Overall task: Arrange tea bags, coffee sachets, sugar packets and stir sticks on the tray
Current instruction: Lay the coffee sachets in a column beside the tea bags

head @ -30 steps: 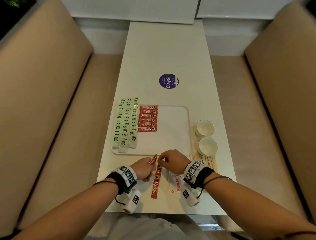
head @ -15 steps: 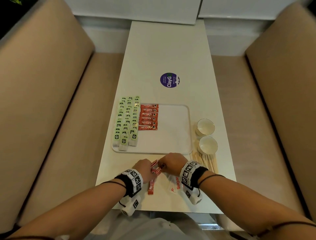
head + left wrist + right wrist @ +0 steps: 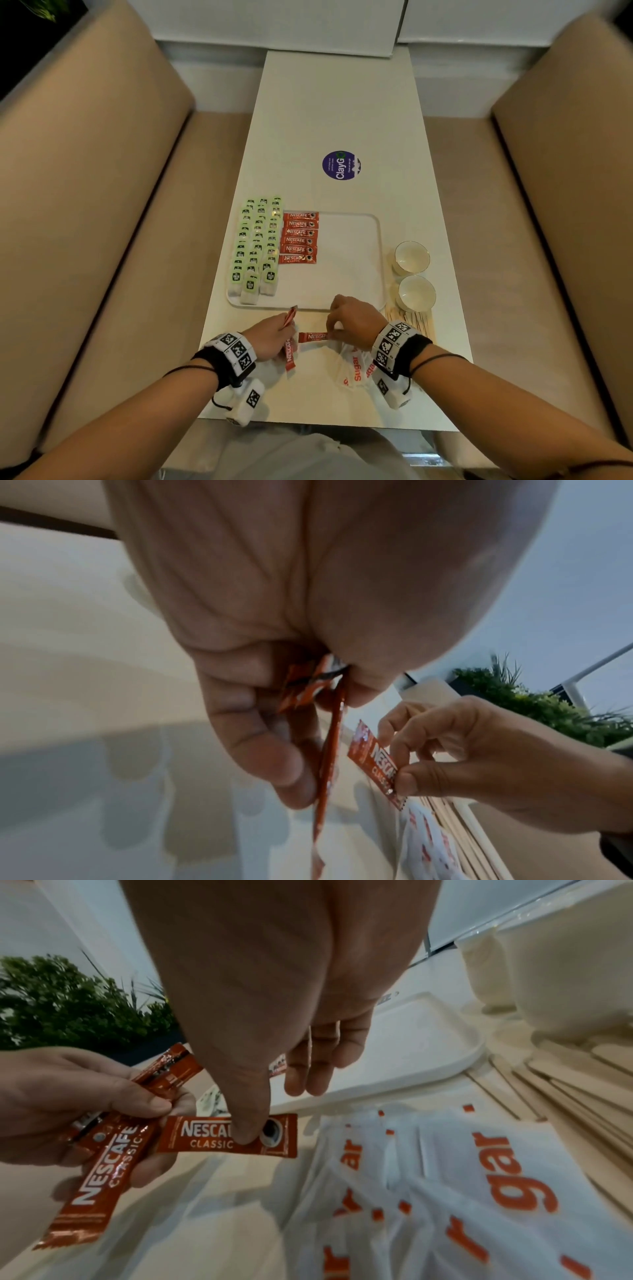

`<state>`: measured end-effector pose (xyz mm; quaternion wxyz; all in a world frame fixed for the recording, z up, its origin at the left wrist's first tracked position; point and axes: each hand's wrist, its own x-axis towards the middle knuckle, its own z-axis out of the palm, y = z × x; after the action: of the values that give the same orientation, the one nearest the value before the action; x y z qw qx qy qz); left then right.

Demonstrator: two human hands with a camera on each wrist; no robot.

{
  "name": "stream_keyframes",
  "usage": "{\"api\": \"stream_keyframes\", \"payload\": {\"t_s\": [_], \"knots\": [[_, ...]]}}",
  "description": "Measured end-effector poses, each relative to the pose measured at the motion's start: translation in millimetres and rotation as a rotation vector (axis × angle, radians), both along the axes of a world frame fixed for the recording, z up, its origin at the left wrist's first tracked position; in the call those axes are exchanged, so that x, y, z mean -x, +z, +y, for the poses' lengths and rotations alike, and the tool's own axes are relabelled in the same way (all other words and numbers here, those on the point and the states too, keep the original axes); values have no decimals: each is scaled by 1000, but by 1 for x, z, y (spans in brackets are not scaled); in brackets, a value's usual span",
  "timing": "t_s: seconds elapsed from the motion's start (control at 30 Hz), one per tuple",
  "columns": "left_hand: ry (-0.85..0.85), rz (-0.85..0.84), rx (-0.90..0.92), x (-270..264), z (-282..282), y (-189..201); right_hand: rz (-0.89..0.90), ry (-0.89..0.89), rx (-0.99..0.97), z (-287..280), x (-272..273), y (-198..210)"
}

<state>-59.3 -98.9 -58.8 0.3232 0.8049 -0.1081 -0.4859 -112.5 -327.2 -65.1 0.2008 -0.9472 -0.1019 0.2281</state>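
A white tray (image 3: 346, 274) holds rows of green-tagged tea bags (image 3: 255, 246) at its left and a column of red coffee sachets (image 3: 298, 236) beside them. Just in front of the tray, my left hand (image 3: 286, 330) grips several red sachets (image 3: 103, 1172), one hanging down towards the table. My right hand (image 3: 330, 334) pinches a single sachet (image 3: 226, 1135) between thumb and forefinger, level and just right of the left hand. White sugar packets (image 3: 356, 368) lie fanned under my right wrist. Wooden stir sticks (image 3: 411, 320) lie to the right of the hands.
Two white cups (image 3: 412, 274) stand right of the tray, behind the stir sticks. A round purple sticker (image 3: 340, 165) lies on the table beyond the tray. Beige bench seats flank the narrow table on both sides.
The hands were close together on the sachets; now they have drawn apart. My right hand holds one sachet turned level, and the left keeps the others.
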Motion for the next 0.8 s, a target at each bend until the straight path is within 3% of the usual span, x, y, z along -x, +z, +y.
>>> {"api": "stream_keyframes", "payload": {"t_s": [0.1,0.3,0.8], "knots": [[124,60,80,-2,5,8,6,-31,-60,-2,0,7],[171,-24,38,-10,12,24,49,-192,-237,-4,-3,25],[389,-213,261,-43,29,50,35,-484,-601,37,-33,58]]}}
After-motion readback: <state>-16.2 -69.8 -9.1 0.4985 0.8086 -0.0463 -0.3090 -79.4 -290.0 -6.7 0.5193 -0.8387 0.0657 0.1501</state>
